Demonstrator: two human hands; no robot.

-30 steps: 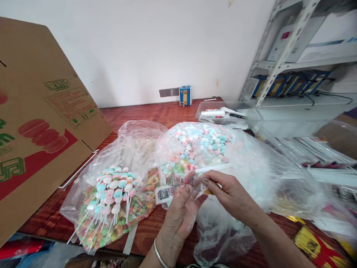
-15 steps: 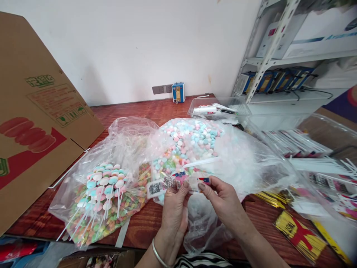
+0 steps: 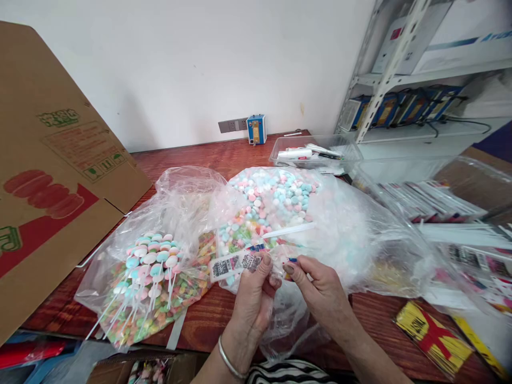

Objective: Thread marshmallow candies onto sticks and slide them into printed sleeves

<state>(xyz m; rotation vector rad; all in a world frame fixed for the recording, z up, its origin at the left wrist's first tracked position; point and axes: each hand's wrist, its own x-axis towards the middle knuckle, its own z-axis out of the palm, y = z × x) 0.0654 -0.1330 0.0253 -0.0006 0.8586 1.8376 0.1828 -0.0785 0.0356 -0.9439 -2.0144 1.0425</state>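
Observation:
My left hand (image 3: 253,296), with a silver bangle at the wrist, pinches a small clear printed plastic bag (image 3: 224,266) whose black-print end sticks out to the left. Thumb and forefinger of my right hand (image 3: 318,277) are closed on the bag's other end, where a bit of blue and red print shows. Just beyond both hands lies a large clear bag of pastel candies (image 3: 276,194) with a white stick (image 3: 288,230) on top. Left of them, lollipops (image 3: 154,261) in pink, blue and white rest on a bag of gummy candies (image 3: 160,320).
A cardboard box (image 3: 52,160) stands at the left. Farther back are a clear tray (image 3: 276,157) of small items and a small blue device (image 3: 256,129). To the right lie a yellow pack of twist ties (image 3: 434,336), a plastic bin of packets (image 3: 432,202) and a metal shelf (image 3: 390,80).
My hands stay over the candy bag, still on the printed bag. Its black-print end lies flatter and shows more to the left. The camera view has shifted slightly.

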